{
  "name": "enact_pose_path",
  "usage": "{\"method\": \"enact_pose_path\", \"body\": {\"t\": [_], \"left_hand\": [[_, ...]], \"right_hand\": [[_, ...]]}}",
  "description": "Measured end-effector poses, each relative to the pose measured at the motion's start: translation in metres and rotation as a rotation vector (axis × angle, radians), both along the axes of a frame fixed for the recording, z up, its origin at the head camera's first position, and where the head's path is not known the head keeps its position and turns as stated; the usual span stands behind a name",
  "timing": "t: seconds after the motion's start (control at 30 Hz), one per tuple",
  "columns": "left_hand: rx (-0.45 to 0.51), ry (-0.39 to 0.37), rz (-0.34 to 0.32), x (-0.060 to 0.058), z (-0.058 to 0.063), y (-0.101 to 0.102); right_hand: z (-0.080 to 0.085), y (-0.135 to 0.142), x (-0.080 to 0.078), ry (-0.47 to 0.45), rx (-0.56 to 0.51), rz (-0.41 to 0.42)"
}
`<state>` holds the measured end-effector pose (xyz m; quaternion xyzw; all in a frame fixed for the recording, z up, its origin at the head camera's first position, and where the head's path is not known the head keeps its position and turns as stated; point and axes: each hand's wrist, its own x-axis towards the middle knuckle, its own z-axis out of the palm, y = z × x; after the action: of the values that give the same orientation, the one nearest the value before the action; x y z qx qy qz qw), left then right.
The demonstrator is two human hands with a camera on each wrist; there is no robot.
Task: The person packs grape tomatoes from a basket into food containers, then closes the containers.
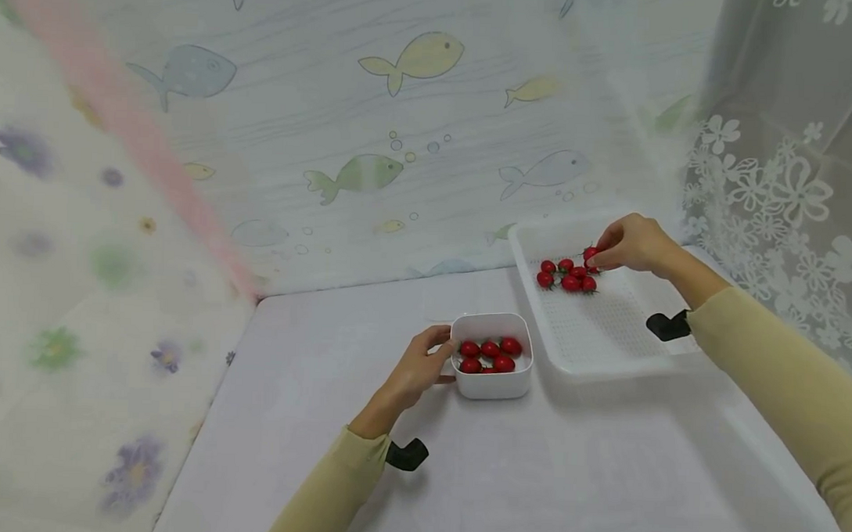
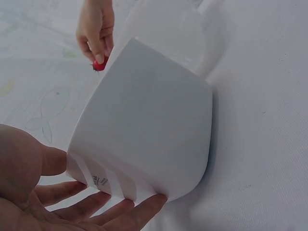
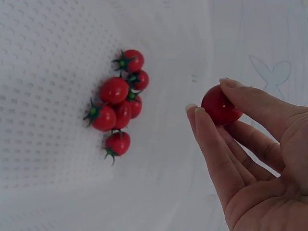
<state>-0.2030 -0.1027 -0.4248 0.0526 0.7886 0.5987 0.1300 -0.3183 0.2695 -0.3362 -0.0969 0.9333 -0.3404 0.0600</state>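
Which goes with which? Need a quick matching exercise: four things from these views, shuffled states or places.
Things
1. Left hand
2. White box
3. Right hand
4. White tray

States
A. Pinches a single red tomato
B. Larger container, with a patterned, perforated-looking floor
C. Touches the side of the smaller container
D. Smaller container, left of the larger one in the head view

Pairs: 1-C, 2-D, 3-A, 4-B
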Motion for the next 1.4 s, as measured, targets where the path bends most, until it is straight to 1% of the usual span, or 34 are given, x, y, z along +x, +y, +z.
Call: {"method": "enact_pose_path", "body": {"t": [0.17, 0.33, 0.43, 0.57, 0.73, 0.8, 1.03, 1.17, 1.4], "left_hand": [[-0.001, -0.004, -0.001, 0.002, 0.000, 0.000], [0.011, 0.009, -0.005, 0.002, 0.001, 0.000], [0.002, 0.008, -0.005, 0.001, 0.002, 0.000], [-0.001, -0.012, -0.001, 0.001, 0.002, 0.000], [0.006, -0.011, 0.002, 0.001, 0.002, 0.000], [0.007, -0.009, 0.001, 0.001, 0.003, 0.001], [0.006, -0.024, 0.002, 0.001, 0.003, 0.001], [0.009, -0.029, 0.002, 0.001, 0.003, 0.001], [0.018, -0.017, -0.003, 0.000, 0.002, 0.000]], "right_hand": [[0.007, -0.005, 0.013, 0.028, 0.011, 0.034], [0.013, -0.010, 0.024, 0.059, 0.007, 0.066], [0.015, -0.013, 0.029, 0.069, 0.001, 0.076], [0.016, -0.017, 0.035, 0.077, -0.002, 0.096], [0.018, -0.024, 0.043, 0.098, -0.004, 0.120], [0.018, -0.027, 0.046, 0.106, -0.005, 0.123], [0.015, -0.037, 0.055, 0.090, -0.023, 0.137], [0.014, -0.042, 0.060, 0.089, -0.037, 0.172], [0.013, -0.056, 0.069, 0.087, -0.061, 0.237]]}}
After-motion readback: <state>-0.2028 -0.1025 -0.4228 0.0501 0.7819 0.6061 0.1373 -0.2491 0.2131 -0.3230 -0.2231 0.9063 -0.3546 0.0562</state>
